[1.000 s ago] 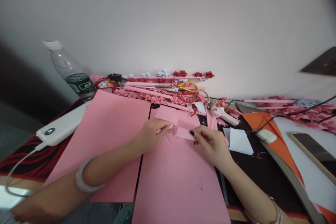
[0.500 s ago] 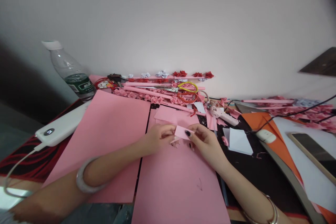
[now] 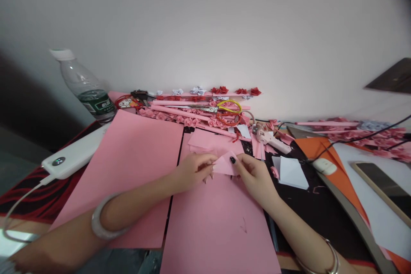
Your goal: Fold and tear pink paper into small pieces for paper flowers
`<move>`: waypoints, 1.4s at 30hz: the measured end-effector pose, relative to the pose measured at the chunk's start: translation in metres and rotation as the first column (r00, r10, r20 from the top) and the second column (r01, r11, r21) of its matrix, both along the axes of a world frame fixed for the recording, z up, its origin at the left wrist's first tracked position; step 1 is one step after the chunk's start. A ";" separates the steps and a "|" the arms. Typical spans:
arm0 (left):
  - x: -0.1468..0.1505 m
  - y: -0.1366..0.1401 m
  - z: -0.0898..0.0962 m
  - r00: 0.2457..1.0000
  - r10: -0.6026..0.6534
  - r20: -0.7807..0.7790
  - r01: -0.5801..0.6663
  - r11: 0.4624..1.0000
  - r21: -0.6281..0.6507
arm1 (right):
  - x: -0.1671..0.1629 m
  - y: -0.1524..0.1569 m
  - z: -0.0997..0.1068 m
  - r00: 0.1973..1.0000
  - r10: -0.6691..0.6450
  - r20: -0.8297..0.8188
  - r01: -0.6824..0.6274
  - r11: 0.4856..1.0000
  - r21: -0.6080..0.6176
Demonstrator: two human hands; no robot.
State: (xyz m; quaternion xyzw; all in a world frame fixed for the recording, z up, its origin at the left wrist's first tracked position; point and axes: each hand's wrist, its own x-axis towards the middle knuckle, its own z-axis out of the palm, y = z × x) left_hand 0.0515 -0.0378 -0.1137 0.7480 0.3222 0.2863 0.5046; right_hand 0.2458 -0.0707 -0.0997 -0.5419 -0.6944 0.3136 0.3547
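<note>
A small piece of pink paper (image 3: 225, 165) is held between my two hands, its upper edge rising to a point. My left hand (image 3: 195, 172) pinches its left end; the fingertips partly hide behind the paper. On the right end my right hand (image 3: 253, 175) is closed, with the thumb pressed flat on the front. Beneath both hands lies a large pink sheet (image 3: 218, 227). Just beyond them are smaller pink sheets (image 3: 213, 140).
Behind are scissors (image 3: 229, 107), paper-flower stems (image 3: 180, 113) and a pink glue gun (image 3: 272, 140). A bottle (image 3: 96, 100) and white power bank (image 3: 73, 154) stand left. White paper squares (image 3: 293, 172), a mouse (image 3: 324, 166) and a phone (image 3: 385, 188) lie right.
The small pink paper has turned from a flat strip-like shape to one with a peaked top edge. My hands have shifted only slightly and still grip it.
</note>
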 end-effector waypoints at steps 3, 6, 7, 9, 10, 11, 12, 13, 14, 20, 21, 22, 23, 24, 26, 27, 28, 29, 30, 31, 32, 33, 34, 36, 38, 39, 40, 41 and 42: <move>-0.001 0.002 -0.001 0.999 0.033 -0.037 -0.031 0.998 0.055 | 0.000 0.002 -0.001 0.988 0.044 -0.147 -0.065 0.987 -0.145; -0.001 0.003 0.001 0.999 0.030 -0.040 -0.028 0.998 0.060 | -0.001 0.003 -0.001 0.966 0.061 -0.250 -0.122 0.964 -0.236; -0.001 0.002 0.001 0.999 0.029 -0.042 -0.026 0.997 0.066 | -0.001 0.003 0.000 0.958 0.074 -0.279 -0.151 0.952 -0.266; 0.000 0.002 0.003 0.998 0.030 -0.053 -0.026 0.997 0.076 | -0.002 0.003 -0.001 0.946 0.092 -0.309 -0.193 0.930 -0.312; 0.000 0.001 0.003 0.998 0.033 -0.057 -0.028 0.997 0.075 | -0.002 0.003 -0.001 0.949 0.090 -0.301 -0.187 0.931 -0.312; 0.000 0.001 0.003 0.998 0.038 -0.059 -0.034 0.997 0.069 | -0.002 0.003 -0.001 0.958 0.078 -0.275 -0.158 0.946 -0.283; 0.000 0.001 0.004 0.997 0.047 -0.059 -0.044 0.997 0.062 | -0.002 0.003 -0.002 0.970 0.059 -0.234 -0.113 0.968 -0.225; 0.000 0.000 0.003 0.997 0.059 -0.054 -0.056 0.997 0.056 | -0.002 0.003 -0.002 0.982 0.039 -0.185 -0.067 0.987 -0.146; -0.001 0.001 0.003 0.996 0.075 -0.045 -0.072 0.996 0.055 | -0.002 0.002 -0.002 0.991 0.026 -0.135 -0.035 0.997 -0.063; 0.000 0.002 0.000 0.987 0.163 -0.001 -0.163 0.986 0.013 | -0.002 0.000 0.001 0.993 0.108 0.047 -0.110 0.993 0.047; 0.000 0.002 0.000 0.986 0.169 -0.003 -0.169 0.986 0.002 | -0.002 -0.001 0.001 0.992 0.112 0.064 -0.115 0.993 0.035; 0.000 0.002 0.001 0.985 0.174 -0.004 -0.174 0.985 -0.004 | -0.002 -0.001 0.001 0.990 0.115 0.076 -0.117 0.993 0.024; 0.001 0.001 0.001 0.984 0.177 -0.001 -0.177 0.984 -0.002 | -0.002 -0.001 0.002 0.990 0.119 0.080 -0.121 0.993 0.017; 0.001 0.001 0.002 0.984 0.179 0.006 -0.180 0.984 0.009 | -0.003 -0.002 0.002 0.989 0.125 0.079 -0.126 0.992 0.012; 0.001 0.000 0.004 0.983 0.180 0.033 -0.182 0.981 0.060 | -0.003 -0.002 0.003 0.987 0.146 0.072 -0.146 0.989 0.000; 0.001 0.000 0.005 0.984 0.174 0.046 -0.178 0.978 0.107 | -0.004 -0.003 0.003 0.984 0.160 0.073 -0.160 0.987 -0.004; 0.000 0.000 0.006 0.986 0.158 0.047 -0.163 0.973 0.162 | -0.005 -0.003 0.004 0.982 0.174 0.079 -0.174 0.985 -0.006; 0.000 -0.001 0.007 0.990 0.134 0.034 -0.138 0.966 0.219 | -0.005 -0.003 0.004 0.979 0.186 0.089 -0.186 0.983 -0.006; -0.001 -0.001 0.007 0.994 0.109 0.006 -0.107 0.957 0.268 | -0.006 -0.004 0.004 0.977 0.191 0.100 -0.191 0.981 -0.003; -0.001 -0.001 0.007 0.996 0.089 -0.030 -0.076 0.949 0.306 | -0.007 -0.004 0.004 0.976 0.191 0.109 -0.192 0.981 0.001; -0.001 -0.001 0.007 0.995 0.075 -0.065 -0.049 0.941 0.334 | -0.008 -0.004 0.004 0.976 0.185 0.114 -0.187 0.982 0.006; -0.001 -0.001 0.006 0.993 0.067 -0.092 -0.030 0.934 0.355 | -0.009 -0.004 0.004 0.978 0.175 0.116 -0.177 0.984 0.008; -0.001 -0.001 0.006 0.992 0.068 -0.108 -0.022 0.927 0.375 | -0.009 -0.005 0.003 0.980 0.161 0.116 -0.163 0.987 0.009; -0.001 -0.001 0.004 0.990 0.071 -0.119 -0.014 0.906 0.423 | -0.009 -0.005 0.002 0.983 0.140 0.118 -0.142 0.990 0.011; -0.001 -0.001 0.004 0.989 0.073 -0.131 -0.003 0.883 0.468 | -0.009 -0.005 0.002 0.982 0.142 0.122 -0.146 0.989 0.022; -0.001 -0.001 0.004 0.988 0.076 -0.138 0.000 0.875 0.484 | -0.009 -0.005 0.002 0.980 0.155 0.124 -0.160 0.987 0.030; -0.001 -0.002 0.004 0.987 0.082 -0.141 -0.001 0.868 0.496 | -0.009 -0.005 0.002 0.977 0.172 0.124 -0.178 0.983 0.040; -0.001 -0.002 0.004 0.986 0.087 -0.142 -0.004 0.865 0.502 | -0.009 -0.005 0.003 0.974 0.188 0.123 -0.196 0.979 0.049; -0.001 -0.002 0.004 0.986 0.093 -0.140 -0.009 0.863 0.505 | -0.008 -0.005 0.004 0.972 0.201 0.124 -0.209 0.976 0.057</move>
